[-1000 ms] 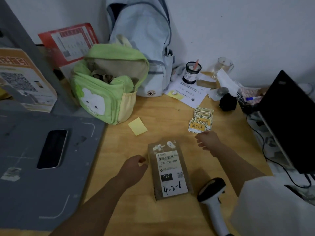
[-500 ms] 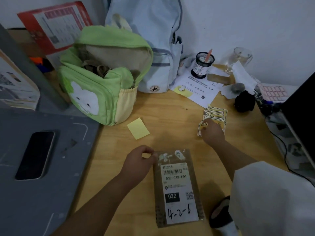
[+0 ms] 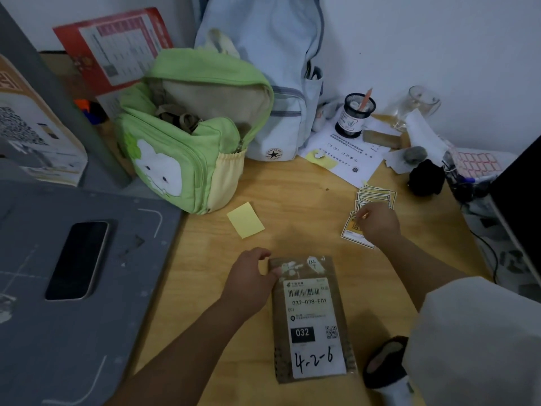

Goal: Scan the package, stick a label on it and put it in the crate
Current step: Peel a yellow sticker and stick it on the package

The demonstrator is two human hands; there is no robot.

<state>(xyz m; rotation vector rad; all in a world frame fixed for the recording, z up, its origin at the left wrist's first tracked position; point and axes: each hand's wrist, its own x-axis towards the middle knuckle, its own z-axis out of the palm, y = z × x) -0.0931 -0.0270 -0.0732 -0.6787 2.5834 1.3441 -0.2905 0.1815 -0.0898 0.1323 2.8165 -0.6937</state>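
Observation:
A flat brown package [image 3: 311, 319] with a white shipping sheet marked "032" and "4-2-6" lies on the wooden desk [image 3: 292, 218] in front of me. My left hand [image 3: 248, 281] rests on its upper left corner, thumb on the wrapper. My right hand [image 3: 377, 221] reaches to a fanned pile of yellow-bordered labels [image 3: 371, 197] and pinches the nearest label [image 3: 352, 230] at its edge. The barcode scanner [image 3: 386, 364] stands at the lower right, partly hidden by my white sleeve. No crate is in view.
A green backpack [image 3: 190, 136] and a pale blue backpack [image 3: 269, 68] stand at the back. A yellow sticky note [image 3: 245, 219] lies mid-desk. A phone [image 3: 77, 259] rests on the grey mat [image 3: 87, 288] at left. Pen cup [image 3: 354, 115], papers and a dark monitor [image 3: 521, 206] crowd the right.
My right hand has moved from beside the package up to the label pile and closed on the nearest label. My left hand has shifted onto the package's top corner.

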